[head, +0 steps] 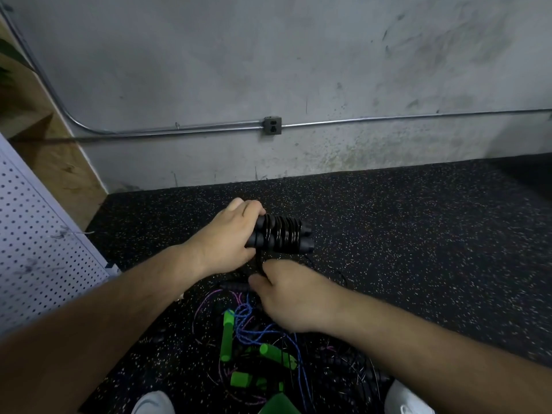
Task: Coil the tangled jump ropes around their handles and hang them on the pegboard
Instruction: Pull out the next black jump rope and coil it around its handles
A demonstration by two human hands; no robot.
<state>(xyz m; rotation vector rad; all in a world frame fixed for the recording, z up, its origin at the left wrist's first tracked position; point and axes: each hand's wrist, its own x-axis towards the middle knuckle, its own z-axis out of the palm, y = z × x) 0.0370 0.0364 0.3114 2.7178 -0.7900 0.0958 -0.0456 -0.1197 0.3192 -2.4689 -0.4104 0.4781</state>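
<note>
My left hand point(227, 237) grips two black jump-rope handles point(282, 236) held side by side, with glossy black rope wound in several turns around their middle. Just below them my right hand point(291, 297) pinches the loose black rope point(259, 261) that runs down from the coil. On the floor under my arms lies a tangle of ropes point(257, 333): green foam handles point(227, 336), a blue cord and thin purple cord, plus another black handle point(234, 285). A white pegboard point(38, 252) leans at the left edge.
Speckled black rubber floor point(418, 249) stretches to the grey concrete wall point(268, 55), which carries a metal conduit and an outlet box point(272, 126). A wooden panel point(56, 150) stands behind the pegboard. My two white shoes point(153, 403) show at the bottom edge.
</note>
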